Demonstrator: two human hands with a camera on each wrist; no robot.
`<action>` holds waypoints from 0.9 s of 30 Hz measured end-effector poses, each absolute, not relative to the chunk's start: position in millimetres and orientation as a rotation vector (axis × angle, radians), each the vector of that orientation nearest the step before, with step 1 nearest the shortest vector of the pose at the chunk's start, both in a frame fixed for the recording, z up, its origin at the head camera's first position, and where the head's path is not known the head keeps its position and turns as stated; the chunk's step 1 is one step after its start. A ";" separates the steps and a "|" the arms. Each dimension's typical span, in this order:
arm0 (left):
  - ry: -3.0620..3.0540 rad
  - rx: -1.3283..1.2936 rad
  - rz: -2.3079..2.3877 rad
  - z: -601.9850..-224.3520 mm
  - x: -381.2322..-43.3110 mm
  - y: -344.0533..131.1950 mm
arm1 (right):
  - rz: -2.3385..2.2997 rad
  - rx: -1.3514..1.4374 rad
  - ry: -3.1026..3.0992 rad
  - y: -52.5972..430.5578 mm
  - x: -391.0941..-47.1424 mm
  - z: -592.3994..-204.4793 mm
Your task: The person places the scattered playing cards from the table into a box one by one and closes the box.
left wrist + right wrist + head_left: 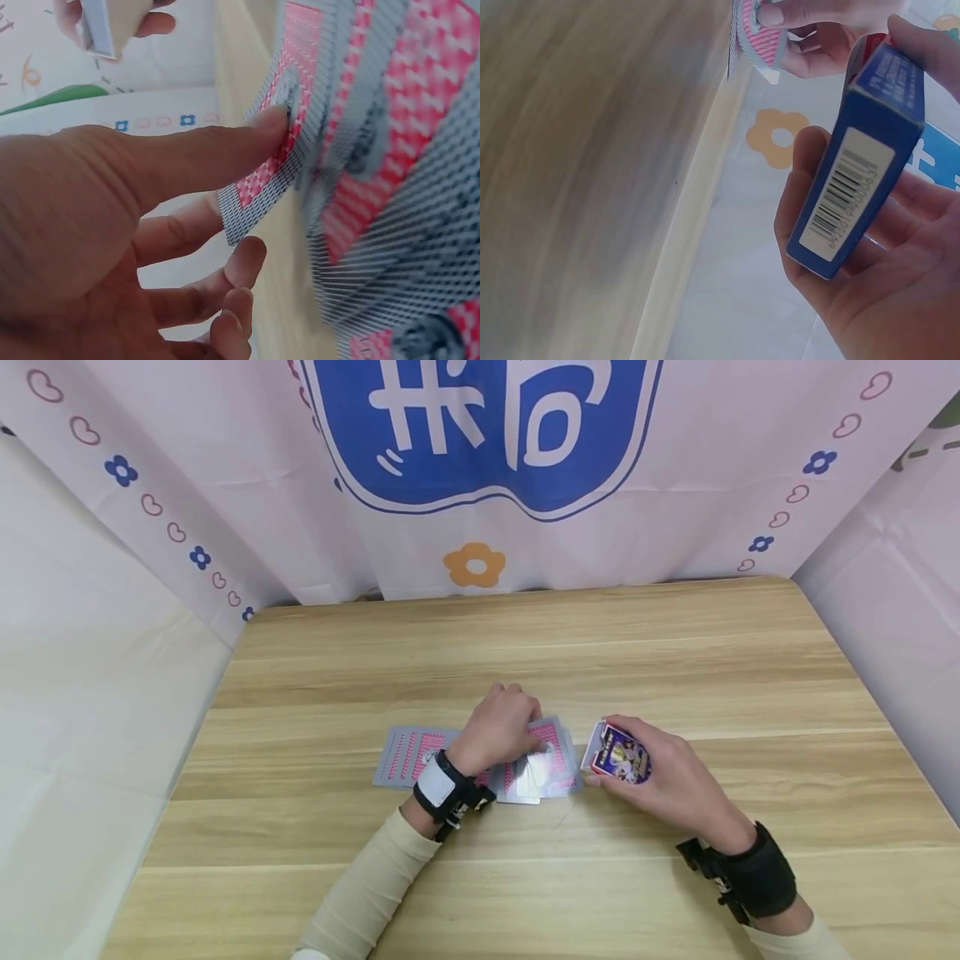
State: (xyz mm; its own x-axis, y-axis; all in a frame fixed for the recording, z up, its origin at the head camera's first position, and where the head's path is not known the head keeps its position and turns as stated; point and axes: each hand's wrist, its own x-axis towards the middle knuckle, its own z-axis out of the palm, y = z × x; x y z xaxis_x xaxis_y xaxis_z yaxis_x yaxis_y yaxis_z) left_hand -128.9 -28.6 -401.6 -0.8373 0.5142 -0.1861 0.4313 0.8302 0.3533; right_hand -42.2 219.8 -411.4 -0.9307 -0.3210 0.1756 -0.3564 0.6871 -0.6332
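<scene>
Playing cards with red-and-grey backs lie face down in an overlapping spread at the middle of the table. My left hand reaches over them. Between its thumb and index finger it pinches the end of a playing card, which bends up from the others in the left wrist view; whether more than one card is caught there I cannot tell. To the right of the spread, my right hand grips a small blue card box, its barcode side showing in the right wrist view. The box's inside is hidden.
The wooden table runs back to a white curtain printed with hearts, flowers and a blue emblem. White cloth hangs along the left side. A camera strap circles the right wrist, another strap the left.
</scene>
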 end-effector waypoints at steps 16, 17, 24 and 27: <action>2.454 0.642 1.025 -362.1 -125.4 -42.4 | 1.070 0.569 -2.837 219.7 -41.7 -410.7; 2.435 0.631 1.065 -360.9 -125.1 -42.3 | 1.068 0.568 -2.835 219.7 -41.8 -410.9; 2.306 0.619 1.159 -358.4 -121.9 -36.5 | 1.071 0.570 -2.829 221.0 -41.6 -410.0; 2.337 0.567 1.182 -357.5 -120.4 -36.0 | 1.067 0.568 -2.821 221.6 -42.5 -410.6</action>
